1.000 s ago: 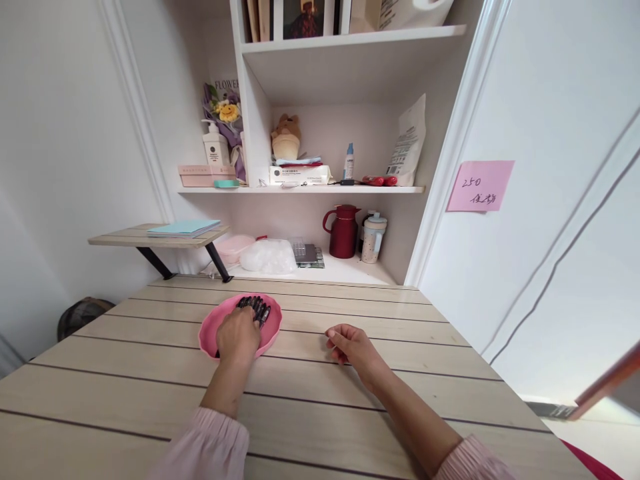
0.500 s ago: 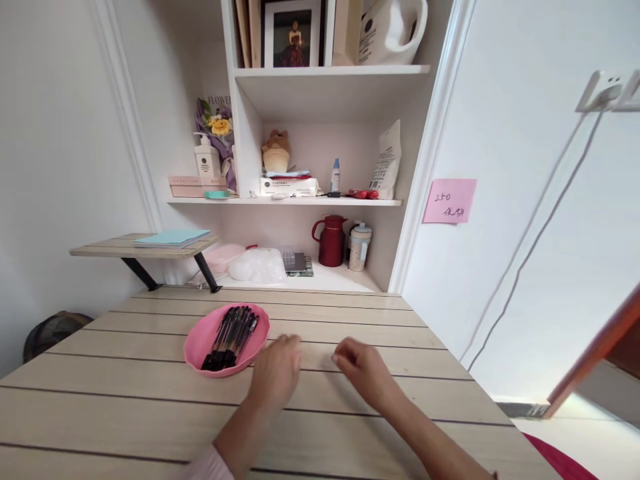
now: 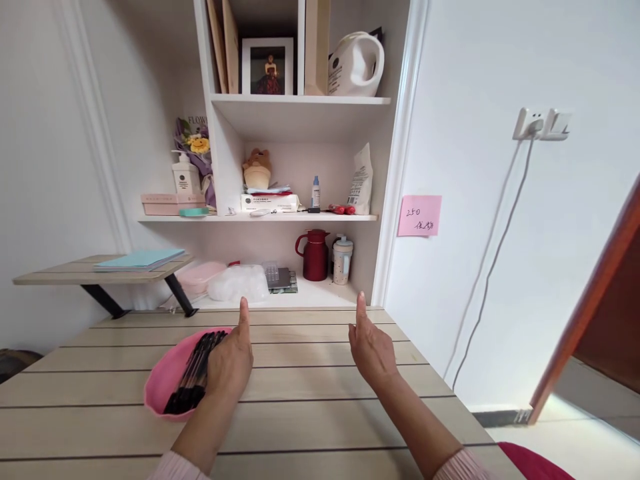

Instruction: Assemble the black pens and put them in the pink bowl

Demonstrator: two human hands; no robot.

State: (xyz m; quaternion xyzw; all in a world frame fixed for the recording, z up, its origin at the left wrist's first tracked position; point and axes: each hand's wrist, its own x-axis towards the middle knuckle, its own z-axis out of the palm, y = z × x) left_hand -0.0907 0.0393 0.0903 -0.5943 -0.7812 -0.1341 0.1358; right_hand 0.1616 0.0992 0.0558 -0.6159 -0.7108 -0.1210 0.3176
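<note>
A pink bowl [image 3: 163, 380] sits on the wooden table [image 3: 310, 413] at the left and holds several black pens [image 3: 195, 370]. My left hand [image 3: 231, 363] hovers just right of the bowl, thumb pointing up, fingers curled out of sight behind the back of the hand. My right hand [image 3: 371, 350] is raised over the table's middle, about a hand's width to the right, also with the thumb up and its fingers hidden. Neither hand visibly holds anything.
Behind the table stands a white shelf unit [image 3: 300, 100] with a red jug [image 3: 315, 255], a spotted cup [image 3: 342, 259], a plastic bag [image 3: 237, 283] and bottles. A small side shelf [image 3: 95, 270] juts out at left. A pink note [image 3: 419, 215] hangs on the wall; a cable [image 3: 487, 267] hangs from a socket.
My left hand left the bowl and moved right, then both hands rose with thumbs up. The view swung to the right, so the bowl now sits further left.
</note>
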